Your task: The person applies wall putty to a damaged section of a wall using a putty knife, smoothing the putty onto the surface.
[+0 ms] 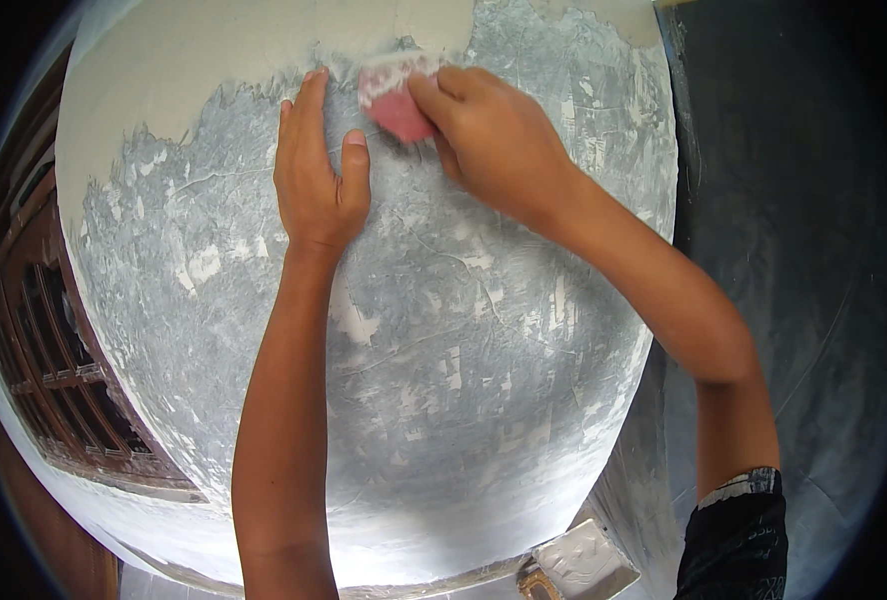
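Observation:
Pinched in my right hand (499, 135) is a pink flat scraper (404, 115), smeared with white paste along its upper edge. The scraper lies against the grey wall (414, 290), close to the ragged lower border of a cream-coloured putty coat (254, 45). To the left of it, my left hand (322, 180) rests against the wall with fingers stretched upward and the thumb apart; it holds nothing. Patches and streaks of white show across the grey surface. My right hand hides part of the scraper.
Low on the right stands a box-like container (586, 562) with pale paste in it, beside a small brownish object (539, 587). A brown wooden frame with barred openings (54, 320) borders the wall at the left. A dark grey surface (814, 250) adjoins its right edge.

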{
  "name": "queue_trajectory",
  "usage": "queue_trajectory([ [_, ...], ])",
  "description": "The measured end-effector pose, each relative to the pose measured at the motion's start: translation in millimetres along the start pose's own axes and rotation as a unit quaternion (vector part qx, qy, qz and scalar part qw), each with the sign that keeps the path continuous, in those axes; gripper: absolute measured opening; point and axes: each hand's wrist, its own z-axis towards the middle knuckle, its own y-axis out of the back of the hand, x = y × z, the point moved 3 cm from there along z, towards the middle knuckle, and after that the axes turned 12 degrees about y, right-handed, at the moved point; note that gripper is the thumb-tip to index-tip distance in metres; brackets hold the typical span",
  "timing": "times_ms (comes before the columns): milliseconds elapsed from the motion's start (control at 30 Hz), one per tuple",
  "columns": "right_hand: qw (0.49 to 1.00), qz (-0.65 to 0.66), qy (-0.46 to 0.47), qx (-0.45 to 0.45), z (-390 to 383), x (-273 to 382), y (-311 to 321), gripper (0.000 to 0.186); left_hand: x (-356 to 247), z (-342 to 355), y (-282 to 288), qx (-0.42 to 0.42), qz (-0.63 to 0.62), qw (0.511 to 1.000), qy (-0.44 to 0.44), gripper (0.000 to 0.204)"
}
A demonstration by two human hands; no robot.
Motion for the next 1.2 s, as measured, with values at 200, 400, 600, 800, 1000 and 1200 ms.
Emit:
queue_trajectory([
  [200, 0.988, -0.103, -0.08, 0.086, 28, -84, 0, 0.015, -13, 8, -13, -0.044, -0.075, 0.996, 0.03, 0.058],
  [400, 0.996, -0.042, -0.021, 0.071, -23, 7, -7, 0.015, 1, 1, 4, -0.066, -0.056, 0.995, 0.041, 0.056],
  [600, 0.993, -0.103, -0.047, 0.04, 29, -81, 4, 0.012, -10, 7, -9, -0.064, -0.067, 0.995, 0.036, 0.057],
  [800, 0.989, -0.109, 0.038, 0.091, -6, -22, -6, 0.011, -7, 5, -5, -0.056, -0.111, 0.99, 0.06, 0.057],
  [1000, 0.999, 0.0, -0.04, 0.026, -4, -24, 40, 0.036, -4, 3, 0, -0.055, -0.078, 0.994, 0.051, 0.058],
  [1200, 0.987, -0.115, -0.108, 0.03, 32, -121, 22, 0.015, -12, 7, -8, -0.047, -0.073, 0.995, 0.048, 0.058],
])
